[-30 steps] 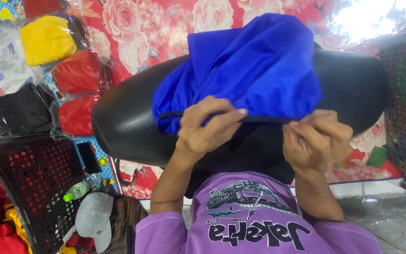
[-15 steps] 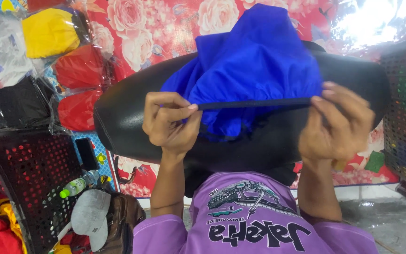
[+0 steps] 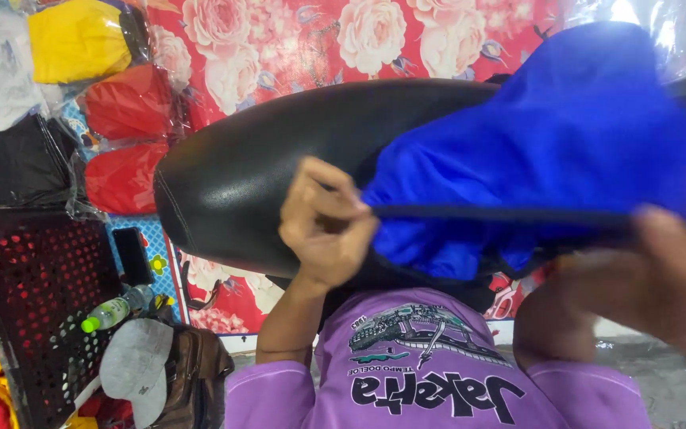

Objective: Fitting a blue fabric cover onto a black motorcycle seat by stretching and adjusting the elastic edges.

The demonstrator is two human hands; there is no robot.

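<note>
We hold a blue cover [image 3: 565,143] over the right end of a black seat [image 3: 279,167]. Its dark elastic hem [image 3: 502,214] is stretched taut between both hands. The left hand [image 3: 323,226] is curled closed, thumb and fingers pinching the hem at the cover's left corner, in front of the seat. The right hand [image 3: 660,278], blurred, grips the hem's other end; we cannot tell how far its fingers close. Left of the seat lie bagged red covers [image 3: 125,135]. Below them stands a perforated crate [image 3: 33,294].
</note>
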